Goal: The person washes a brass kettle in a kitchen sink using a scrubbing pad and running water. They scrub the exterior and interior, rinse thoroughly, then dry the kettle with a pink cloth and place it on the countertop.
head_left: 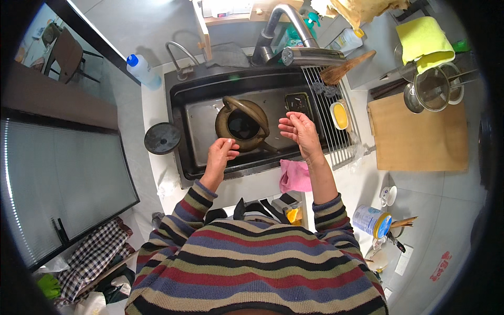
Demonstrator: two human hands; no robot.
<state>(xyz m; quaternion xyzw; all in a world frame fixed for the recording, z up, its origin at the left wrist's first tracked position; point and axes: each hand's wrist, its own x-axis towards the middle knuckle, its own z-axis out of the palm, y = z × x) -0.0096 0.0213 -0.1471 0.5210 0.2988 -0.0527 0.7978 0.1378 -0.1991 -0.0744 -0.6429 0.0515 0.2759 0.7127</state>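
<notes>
A brown kettle (223, 128) with an arched handle stands without its lid in the dark sink (197, 153); its inside looks dark. My left hand (223, 153), thumb near the fingers, is by the kettle's near left side; whether it touches the kettle I cannot tell. Over the sink's right part, my right hand (299, 132) is raised with fingers apart and nothing in it. A round dark lid (162, 138) lies on the counter at the sink's left edge. Below my right hand a pink cloth (293, 176) hangs over the front edge.
A metal faucet (271, 35) arches behind the sink. The roll-up rack (334, 145) at right bears a brush (346, 69), a steel scourer (326, 89) and a dish with yellow soap (340, 116). A blue-capped bottle (145, 73) stands back left; a wooden board (421, 138) lies right.
</notes>
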